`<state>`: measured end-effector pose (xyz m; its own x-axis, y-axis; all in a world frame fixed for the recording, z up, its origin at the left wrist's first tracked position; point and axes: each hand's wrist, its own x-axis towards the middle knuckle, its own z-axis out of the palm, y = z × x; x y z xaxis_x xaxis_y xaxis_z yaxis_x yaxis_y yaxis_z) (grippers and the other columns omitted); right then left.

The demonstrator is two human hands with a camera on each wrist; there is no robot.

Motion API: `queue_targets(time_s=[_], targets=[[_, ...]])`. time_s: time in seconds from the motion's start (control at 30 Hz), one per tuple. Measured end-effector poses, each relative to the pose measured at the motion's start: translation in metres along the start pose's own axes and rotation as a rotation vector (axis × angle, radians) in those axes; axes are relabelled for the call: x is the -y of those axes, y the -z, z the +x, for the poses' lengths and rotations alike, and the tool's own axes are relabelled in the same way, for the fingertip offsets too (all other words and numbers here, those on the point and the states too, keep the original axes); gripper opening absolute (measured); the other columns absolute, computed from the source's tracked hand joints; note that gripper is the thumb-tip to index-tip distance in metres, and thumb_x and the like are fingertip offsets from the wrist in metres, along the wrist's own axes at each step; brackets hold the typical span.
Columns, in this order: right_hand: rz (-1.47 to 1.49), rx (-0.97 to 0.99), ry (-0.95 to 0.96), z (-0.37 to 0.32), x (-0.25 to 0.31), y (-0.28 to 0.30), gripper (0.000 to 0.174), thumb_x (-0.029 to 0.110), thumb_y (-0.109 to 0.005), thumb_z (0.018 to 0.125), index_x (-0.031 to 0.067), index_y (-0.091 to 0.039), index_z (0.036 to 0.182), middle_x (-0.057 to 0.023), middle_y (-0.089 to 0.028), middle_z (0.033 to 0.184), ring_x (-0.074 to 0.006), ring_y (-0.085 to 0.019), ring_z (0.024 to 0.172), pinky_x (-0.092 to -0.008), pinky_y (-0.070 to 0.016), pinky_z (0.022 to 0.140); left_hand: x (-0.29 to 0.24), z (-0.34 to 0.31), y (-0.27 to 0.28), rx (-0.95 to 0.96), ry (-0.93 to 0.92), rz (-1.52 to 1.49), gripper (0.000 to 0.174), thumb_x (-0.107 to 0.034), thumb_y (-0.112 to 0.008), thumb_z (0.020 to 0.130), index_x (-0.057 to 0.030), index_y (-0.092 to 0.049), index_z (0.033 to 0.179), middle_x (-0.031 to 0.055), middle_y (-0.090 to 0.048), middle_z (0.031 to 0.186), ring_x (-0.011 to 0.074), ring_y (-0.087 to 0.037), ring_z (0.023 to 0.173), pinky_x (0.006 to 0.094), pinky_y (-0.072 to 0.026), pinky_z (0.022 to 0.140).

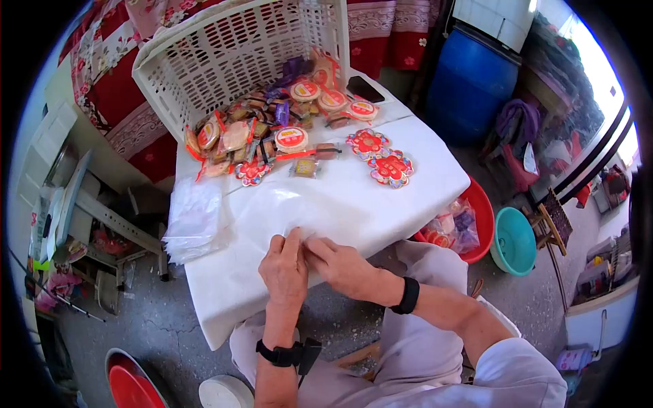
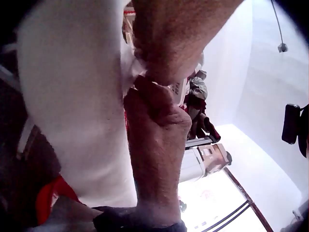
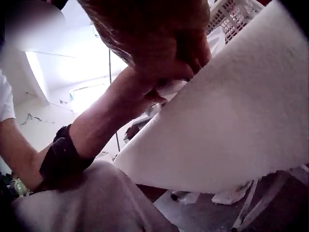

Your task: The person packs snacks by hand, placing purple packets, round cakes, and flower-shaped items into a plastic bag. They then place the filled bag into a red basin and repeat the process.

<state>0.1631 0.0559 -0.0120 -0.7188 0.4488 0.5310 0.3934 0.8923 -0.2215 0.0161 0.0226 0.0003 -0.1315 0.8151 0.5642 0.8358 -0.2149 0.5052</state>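
Observation:
Both hands meet near the front edge of the white-covered table (image 1: 422,153). My left hand (image 1: 284,268) and my right hand (image 1: 340,265) pinch the edge of a thin clear plastic bag (image 3: 171,88), their fingertips close together. Most of the bag blends into the white cover in the head view. To the left lies a stack of clear plastic bags (image 1: 194,217). Beyond the hands are a small wrapped cake (image 1: 305,167), a round red-labelled packet (image 1: 292,139) and red flower-shaped cards (image 1: 391,168).
A white plastic crate (image 1: 197,61) lies tipped at the back, with several wrapped snacks spilling from it. A black phone (image 1: 365,89) is at the back right. Beside the table stand a red basin (image 1: 484,217) holding packets, a teal basin (image 1: 514,241) and a blue barrel (image 1: 469,81).

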Motion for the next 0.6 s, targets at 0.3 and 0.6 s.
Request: queue_targets(time_s=[0.3, 0.6], targets=[[-0.005, 0.177, -0.041, 0.016, -0.01, -0.019, 0.021, 0.008, -0.061, 0.069, -0.0022, -0.062, 0.087, -0.0159, -0.058, 0.097, -0.0338, -0.054, 0.097, -0.0409, -0.0456, 0.076, 0.0, -0.001, 0.012, 0.051, -0.059, -0.126, 0.026, -0.004, -0.059, 0.083, -0.0051, -0.066, 0.109, 0.0117, -0.055, 0.082, 0.0314, -0.058, 0.064, 0.04, -0.0463, 0.057], [-0.139, -0.252, -0.056, 0.038, -0.014, -0.054, 0.042, 0.022, -0.058, 0.078, -0.0021, -0.055, 0.113, -0.0205, -0.056, 0.116, -0.037, -0.052, 0.103, -0.0513, -0.0436, 0.078, -0.008, -0.008, 0.013, -0.025, -0.203, -0.054, 0.028, -0.001, -0.056, 0.085, 0.0017, -0.062, 0.112, 0.0141, -0.056, 0.084, 0.0318, -0.059, 0.064, 0.0393, -0.0466, 0.055]])
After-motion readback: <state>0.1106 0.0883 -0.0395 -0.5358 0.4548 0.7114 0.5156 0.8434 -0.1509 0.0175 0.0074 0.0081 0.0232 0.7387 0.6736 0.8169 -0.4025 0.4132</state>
